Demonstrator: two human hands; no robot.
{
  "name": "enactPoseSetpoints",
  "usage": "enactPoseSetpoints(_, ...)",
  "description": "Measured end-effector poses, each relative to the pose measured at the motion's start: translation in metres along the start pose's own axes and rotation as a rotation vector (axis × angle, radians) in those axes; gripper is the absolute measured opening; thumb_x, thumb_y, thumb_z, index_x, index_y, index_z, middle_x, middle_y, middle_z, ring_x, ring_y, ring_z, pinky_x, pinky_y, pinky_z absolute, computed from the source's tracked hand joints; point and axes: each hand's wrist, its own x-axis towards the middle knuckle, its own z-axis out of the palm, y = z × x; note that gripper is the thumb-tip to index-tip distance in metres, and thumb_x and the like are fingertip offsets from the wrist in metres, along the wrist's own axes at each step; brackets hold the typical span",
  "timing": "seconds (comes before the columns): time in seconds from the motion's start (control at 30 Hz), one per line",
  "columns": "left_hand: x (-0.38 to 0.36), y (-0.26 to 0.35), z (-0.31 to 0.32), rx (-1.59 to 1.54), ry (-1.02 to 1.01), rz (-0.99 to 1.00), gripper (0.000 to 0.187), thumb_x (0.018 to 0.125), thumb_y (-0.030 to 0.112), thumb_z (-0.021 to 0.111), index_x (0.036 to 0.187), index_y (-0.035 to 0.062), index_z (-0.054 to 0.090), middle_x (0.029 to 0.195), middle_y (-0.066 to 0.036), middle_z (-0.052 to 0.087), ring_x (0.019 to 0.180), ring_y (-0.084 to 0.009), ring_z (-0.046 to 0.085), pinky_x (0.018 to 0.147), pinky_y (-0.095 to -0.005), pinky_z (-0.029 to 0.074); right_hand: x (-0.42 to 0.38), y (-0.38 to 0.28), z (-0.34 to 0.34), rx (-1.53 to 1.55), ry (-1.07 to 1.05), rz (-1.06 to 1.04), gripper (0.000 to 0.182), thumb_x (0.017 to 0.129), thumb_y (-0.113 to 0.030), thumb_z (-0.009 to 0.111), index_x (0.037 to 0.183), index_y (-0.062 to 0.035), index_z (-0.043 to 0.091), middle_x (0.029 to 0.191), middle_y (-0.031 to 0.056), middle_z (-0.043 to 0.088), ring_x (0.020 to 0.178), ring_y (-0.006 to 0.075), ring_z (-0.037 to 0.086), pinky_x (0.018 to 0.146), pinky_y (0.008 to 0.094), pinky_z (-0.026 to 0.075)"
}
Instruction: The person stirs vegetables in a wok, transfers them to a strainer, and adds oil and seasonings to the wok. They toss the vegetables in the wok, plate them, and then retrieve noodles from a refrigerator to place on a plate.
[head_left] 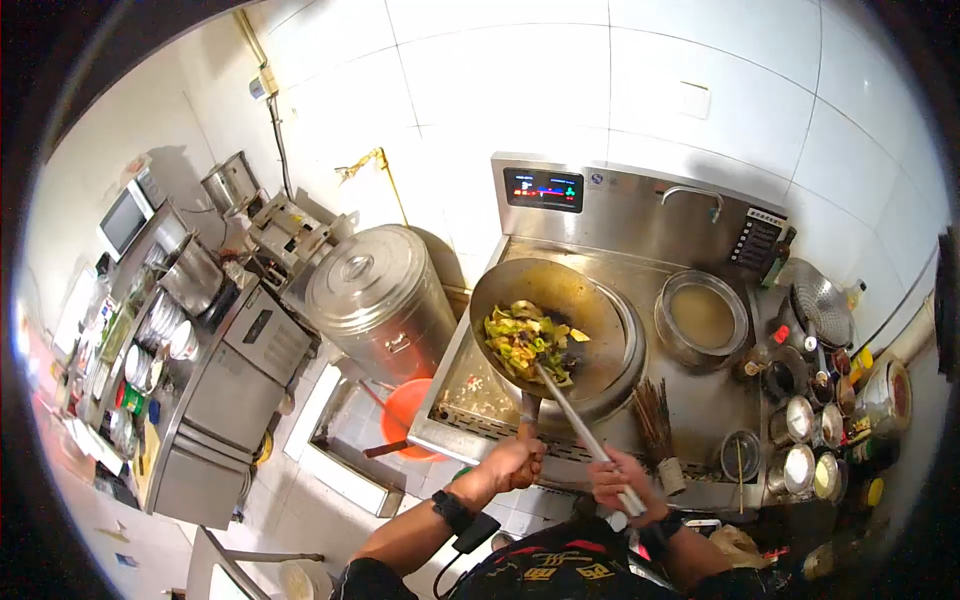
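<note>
My left hand (512, 463) is closed around the handle of a wok (525, 280), which tilts over the round burner ring (637, 345). Inside the wok, chopped green and yellow vegetables (525, 340) with dark pieces lie gathered toward the left side. A long-handled metal cooking utensil (580, 425) is gripped in my right hand (625, 485). It slants down into the vegetables, its head hidden among them. Just beyond my right hand, a bamboo wok brush (655, 420) leans on the stove's front edge.
A pot of cloudy liquid (702, 315) sits right of the burner, below a faucet (692, 195). Seasoning containers (798, 465) crowd the right side. Left stand a large lidded metal drum (375, 290), an orange bucket (408, 415) and a steel counter (220, 390).
</note>
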Motion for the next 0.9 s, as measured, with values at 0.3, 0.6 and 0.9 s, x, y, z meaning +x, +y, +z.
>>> enactPoseSetpoints(0.3,0.009,0.013,-0.043,-0.093,-0.196,-0.056,0.018,0.089,0.013,0.063,0.088,0.0105,0.046,0.067,0.0,0.048,0.047,-0.0094,0.045,0.042,-0.0256,0.04,-0.018,-0.007,0.081,-1.66,0.937,-0.557,0.044,0.099,-0.021,0.049,0.139,-0.0039,0.047,0.058,0.0062,0.051,0.048,0.0163,0.05,0.045,0.0358,0.042)
enactPoseSetpoints(0.6,0.053,-0.033,-0.04,-0.186,-0.277,-0.006,0.023,0.087,0.02,0.067,0.079,0.0121,0.047,0.064,0.002,0.047,0.049,-0.0108,0.046,0.041,-0.0251,0.037,0.044,-0.014,-0.023,-2.316,1.164,-0.394,0.056,0.093,-0.024,0.052,0.143,-0.0026,0.038,0.079,0.028,0.062,0.07,0.0465,0.06,0.064,0.0501,0.05)
enactPoseSetpoints(0.9,-0.021,-0.043,0.014,-0.242,-0.125,-0.034,0.011,0.091,0.015,0.06,0.092,0.0116,0.051,0.068,0.0,0.049,0.054,-0.0132,0.048,0.047,-0.0261,0.039,-0.156,0.024,0.042,-3.086,1.222,-0.226,0.056,0.087,-0.017,0.057,0.142,-0.0117,0.045,0.064,0.0153,0.059,0.055,0.0319,0.061,0.048,0.0428,0.047)
